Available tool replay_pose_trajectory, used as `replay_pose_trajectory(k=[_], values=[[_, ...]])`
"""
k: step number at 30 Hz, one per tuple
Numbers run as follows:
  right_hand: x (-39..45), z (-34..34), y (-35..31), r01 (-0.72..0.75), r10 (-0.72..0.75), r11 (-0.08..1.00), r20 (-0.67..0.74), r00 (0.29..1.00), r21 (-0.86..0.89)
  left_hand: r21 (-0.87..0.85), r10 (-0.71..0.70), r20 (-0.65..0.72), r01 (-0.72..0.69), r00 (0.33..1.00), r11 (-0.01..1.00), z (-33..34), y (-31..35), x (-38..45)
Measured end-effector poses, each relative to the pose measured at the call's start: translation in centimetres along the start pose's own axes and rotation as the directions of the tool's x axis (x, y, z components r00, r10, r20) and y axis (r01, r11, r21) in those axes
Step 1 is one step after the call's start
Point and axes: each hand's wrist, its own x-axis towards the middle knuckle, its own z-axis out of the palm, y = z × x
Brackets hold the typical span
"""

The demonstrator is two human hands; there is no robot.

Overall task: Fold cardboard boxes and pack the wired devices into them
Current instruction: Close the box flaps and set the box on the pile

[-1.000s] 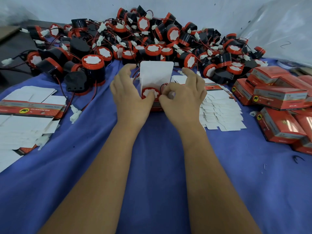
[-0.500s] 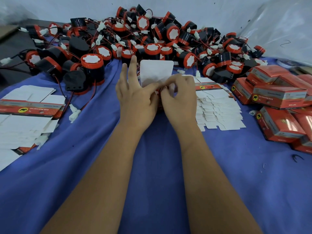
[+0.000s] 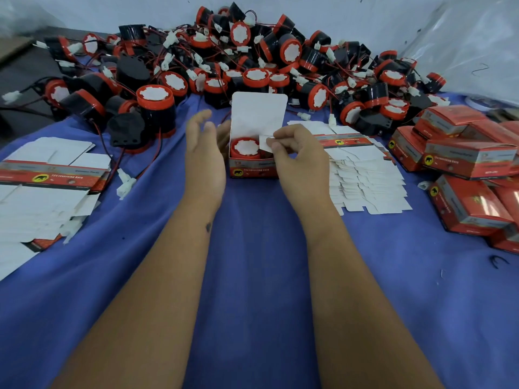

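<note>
A small red cardboard box (image 3: 251,170) stands open on the blue cloth at the centre, its white lid flap (image 3: 259,112) upright at the back. Inside it sits a black and red wired device (image 3: 245,147) with a white top. My right hand (image 3: 299,155) pinches the box's white right side flap (image 3: 265,143) between thumb and fingers. Just left of the box, my left hand (image 3: 205,153) hovers with fingers straight and holds nothing.
A big pile of wired devices (image 3: 252,60) fills the back of the table. Flat unfolded boxes lie in a stack at the left (image 3: 42,186) and another right of the hands (image 3: 365,175). Closed red boxes (image 3: 463,164) are heaped at the right.
Both hands have come apart from over the box. The left hand moved left and opened; the right hand now pinches the side flap, and the device shows inside the box.
</note>
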Motion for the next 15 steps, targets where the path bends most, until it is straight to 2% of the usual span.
replay_pose_trajectory(k=[2, 4, 9, 15], values=[[-0.01, 0.05, 0.04, 0.018, -0.018, 0.999, 0.003, 1.000, -0.030, 0.173, -0.058, 0.049, 0.048, 0.997, 0.984, -0.13, -0.20, 0.64], [-0.04, 0.11, 0.03, 0.001, -0.001, 1.000, 0.009, 1.000, -0.003, 0.300, -0.009, 0.114, -0.026, 0.993, 0.954, -0.11, -0.50, 0.65], [-0.15, 0.20, 0.07, -0.112, 0.113, 0.969, 0.006, 0.994, 0.220, 0.373, 0.105, 0.120, -0.143, 0.987, 0.917, -0.21, -0.54, 0.45], [0.16, 0.03, 0.04, -0.146, 0.130, 0.971, 0.091, 0.987, 0.192, 0.324, 0.138, 0.110, -0.167, 0.984, 0.931, -0.32, -0.22, 0.41]])
